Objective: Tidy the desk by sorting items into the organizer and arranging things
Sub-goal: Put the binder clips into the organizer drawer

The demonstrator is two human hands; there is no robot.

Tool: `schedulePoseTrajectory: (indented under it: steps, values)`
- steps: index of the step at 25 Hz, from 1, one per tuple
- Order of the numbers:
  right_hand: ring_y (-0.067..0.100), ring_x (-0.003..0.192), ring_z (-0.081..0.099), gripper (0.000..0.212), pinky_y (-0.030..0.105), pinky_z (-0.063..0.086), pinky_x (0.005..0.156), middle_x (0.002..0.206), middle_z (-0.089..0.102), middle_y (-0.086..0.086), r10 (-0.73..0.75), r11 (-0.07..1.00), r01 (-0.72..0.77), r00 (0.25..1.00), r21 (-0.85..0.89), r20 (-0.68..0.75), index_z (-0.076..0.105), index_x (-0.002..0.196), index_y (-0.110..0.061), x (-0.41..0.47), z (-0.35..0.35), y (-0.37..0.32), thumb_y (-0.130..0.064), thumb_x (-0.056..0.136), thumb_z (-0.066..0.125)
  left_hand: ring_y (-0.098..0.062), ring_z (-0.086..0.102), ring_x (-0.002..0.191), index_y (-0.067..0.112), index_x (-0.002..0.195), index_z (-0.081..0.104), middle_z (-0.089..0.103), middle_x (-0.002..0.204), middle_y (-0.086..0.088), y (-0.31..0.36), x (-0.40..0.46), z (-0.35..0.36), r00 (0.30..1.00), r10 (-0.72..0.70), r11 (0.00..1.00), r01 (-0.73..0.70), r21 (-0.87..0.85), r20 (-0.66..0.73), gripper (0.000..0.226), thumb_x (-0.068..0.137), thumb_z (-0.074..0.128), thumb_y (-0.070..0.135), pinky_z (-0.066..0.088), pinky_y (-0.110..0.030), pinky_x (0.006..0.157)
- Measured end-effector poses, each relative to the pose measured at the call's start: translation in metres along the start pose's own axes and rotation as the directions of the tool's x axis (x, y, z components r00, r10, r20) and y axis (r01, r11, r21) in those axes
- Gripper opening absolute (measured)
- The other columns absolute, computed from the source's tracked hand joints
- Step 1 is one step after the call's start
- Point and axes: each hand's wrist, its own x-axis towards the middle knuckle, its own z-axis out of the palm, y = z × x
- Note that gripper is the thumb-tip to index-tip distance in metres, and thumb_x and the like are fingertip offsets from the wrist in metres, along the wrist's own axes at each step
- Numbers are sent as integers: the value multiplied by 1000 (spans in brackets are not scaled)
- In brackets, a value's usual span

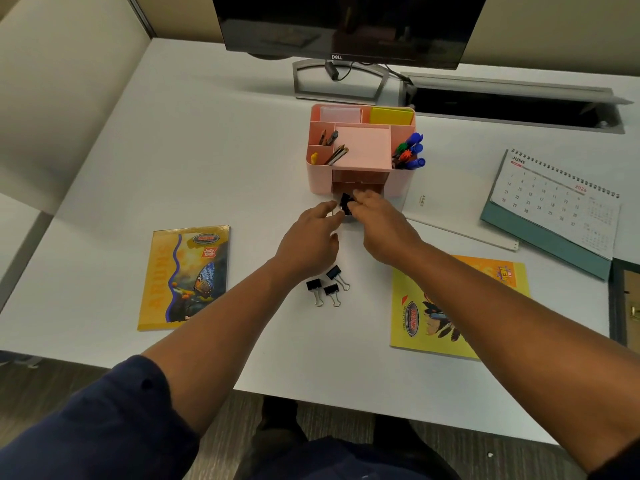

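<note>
While my right hand [384,226] pinched a black clip [345,203] before the pink organizer [360,147], my left hand [311,244] hovered half-open over the white desk [207,150]; partition walls behind.

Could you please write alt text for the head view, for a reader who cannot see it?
Two bare hands meet at the front of a pink desk organizer, the right hand holding a black binder clip and the left hand beside it. Three more binder clips lie on the white desk between two yellow notebooks.

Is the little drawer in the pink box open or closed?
Open. The drawer is pulled out of the pink organizer, leaving a dark gap.
</note>
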Motion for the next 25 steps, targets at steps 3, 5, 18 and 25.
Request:
schedulePoseTrajectory:
  steps: [3,5,18,25]
  values:
    - [32,112,55,33,38,48,89,119,65,12,-97,991,112,976,66,-195,68,119,-7,-22,13,-5,3,89,58,-26,45,133,21,139,54,43,151,-2,-8,-7,0,996,-31,995,24,-94,-83,45,95,60,16,45,-38,105]
    - [30,106,57,30,38,48,86,114,66,10,-100,980,115,990,160,-100,69,117,-9,-35,20,-9,-7,90,59,-22,56,113,19,125,62,55,129,-3,-15,-14,-2,996,-63,983,50,-179,-71,36,89,64,16,49,-31,89]
    - [27,95,55,19,39,51,78,112,49,4,-21,990,-22,956,141,293,65,108,-16,-48,28,-17,-16,89,61,-16,59,88,17,101,70,58,95,5,-24,-45,1,932,-146,986,162,-23,331,34,72,88,20,54,-30,79]
    - [32,82,51,15,41,48,65,100,46,11,112,994,-111,964,-17,241,51,93,-11,-57,32,-19,-2,82,56,-22,65,88,14,90,75,67,91,0,-15,-49,6,938,-188,975,214,-58,291,17,74,73,7,58,-34,76]
